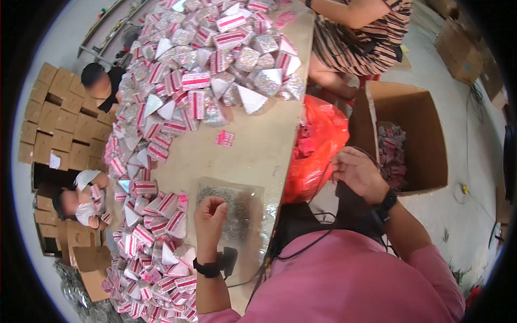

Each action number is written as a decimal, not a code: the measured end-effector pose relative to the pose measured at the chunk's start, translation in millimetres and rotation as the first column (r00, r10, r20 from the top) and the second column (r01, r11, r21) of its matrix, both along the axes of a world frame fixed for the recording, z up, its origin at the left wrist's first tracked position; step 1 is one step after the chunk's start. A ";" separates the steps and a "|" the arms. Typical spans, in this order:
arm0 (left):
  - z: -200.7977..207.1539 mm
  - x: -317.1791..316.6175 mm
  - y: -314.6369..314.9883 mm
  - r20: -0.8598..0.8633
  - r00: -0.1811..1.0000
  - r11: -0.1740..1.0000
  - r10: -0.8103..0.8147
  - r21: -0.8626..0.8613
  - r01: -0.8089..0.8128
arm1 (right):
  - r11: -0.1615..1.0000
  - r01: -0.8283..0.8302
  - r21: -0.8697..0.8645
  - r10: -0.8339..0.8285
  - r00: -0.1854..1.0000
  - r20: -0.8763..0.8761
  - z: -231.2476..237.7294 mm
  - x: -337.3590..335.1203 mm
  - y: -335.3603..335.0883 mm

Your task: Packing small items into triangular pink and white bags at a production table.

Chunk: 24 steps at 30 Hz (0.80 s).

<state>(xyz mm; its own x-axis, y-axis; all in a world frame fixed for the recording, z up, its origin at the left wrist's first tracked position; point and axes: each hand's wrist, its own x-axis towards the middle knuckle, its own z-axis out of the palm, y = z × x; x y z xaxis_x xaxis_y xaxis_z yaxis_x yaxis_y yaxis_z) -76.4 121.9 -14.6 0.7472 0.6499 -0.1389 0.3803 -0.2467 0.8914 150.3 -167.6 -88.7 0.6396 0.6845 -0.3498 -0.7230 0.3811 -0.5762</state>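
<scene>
I have the left hand (210, 218) over the clear plastic packaging (245, 210) on the table (253, 156), fingertips together, possible pinch unclear. The right hand (358, 172), fingers loosely curled, is beside the red plastic bag (328, 129) at the table's edge; I judge it a reach, calling for a careful pinch on the pink pieces (305, 144) inside.

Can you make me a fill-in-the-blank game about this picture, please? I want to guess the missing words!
1. The left hand is over the ____ that the many packs lie on.
2. The bag beside the right hand is coloured ____.
3. The open carton stands on the ____ side of the picture.
4. The shirt at the bottom of the picture is coloured ____.

Missing words: table; red; right; pink.
</scene>
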 end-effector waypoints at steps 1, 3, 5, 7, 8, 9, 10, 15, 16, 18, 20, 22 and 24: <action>-3.8 -8.7 9.3 -0.022 1.000 0.986 -0.006 0.168 0.010 | 1.000 0.007 -0.001 -0.007 1.000 0.006 1.3 -1.3 0.8; -13.8 -23.9 27.3 -0.082 0.997 0.875 -0.011 0.481 0.049 | 1.000 -0.003 -0.007 0.003 1.000 0.028 2.8 -3.1 -0.1; -19.5 -33.8 34.9 -0.173 0.985 0.849 0.016 0.523 0.078 | 0.999 -0.041 -0.009 0.041 0.999 0.008 -2.1 -5.8 2.6; -30.3 -36.1 40.4 -0.235 0.972 0.795 -0.008 0.588 0.148 | 0.998 -0.057 -0.020 0.057 0.998 0.000 -3.9 -9.9 6.5; -32.5 -36.4 39.1 -0.237 0.972 0.796 0.003 0.589 0.141 | 0.998 -0.067 -0.020 0.067 0.998 -0.002 -4.6 -11.4 9.0; -34.8 -35.3 36.5 -0.237 0.971 0.799 0.008 0.586 0.136 | 0.997 -0.072 -0.025 0.072 0.997 -0.003 -4.4 -12.7 9.5; -35.3 -34.3 35.2 -0.238 0.971 0.802 0.012 0.583 0.133 | 0.997 -0.080 -0.019 0.080 0.997 0.006 -4.8 -13.9 10.5; -14.3 -7.2 39.8 -0.181 0.983 0.782 -0.025 0.609 0.133 | 0.994 -0.098 -0.057 0.096 0.995 -0.026 -1.4 -17.3 16.3; -1.9 3.8 43.3 -0.182 0.983 0.778 -0.040 0.611 0.145 | 0.993 -0.101 -0.065 0.100 0.995 -0.027 -0.2 -17.3 17.2; 20.4 31.1 50.2 -0.182 0.981 0.771 -0.073 0.613 0.172 | 0.993 -0.099 -0.071 0.097 0.995 -0.023 0.9 -17.1 16.6; 32.2 55.7 62.8 -0.186 0.973 0.756 -0.134 0.616 0.222 | 0.993 -0.099 -0.068 0.097 0.995 -0.028 1.3 -18.1 17.3; 25.2 81.3 79.6 -0.187 0.954 0.733 -0.236 0.610 0.301 | 0.993 -0.090 -0.070 0.088 0.995 -0.040 -1.1 -19.4 15.9; 5.2 111.4 98.2 -0.294 0.924 0.734 -0.244 0.567 0.374 | 0.990 -0.098 -0.105 0.092 0.994 -0.055 -5.3 -22.2 15.1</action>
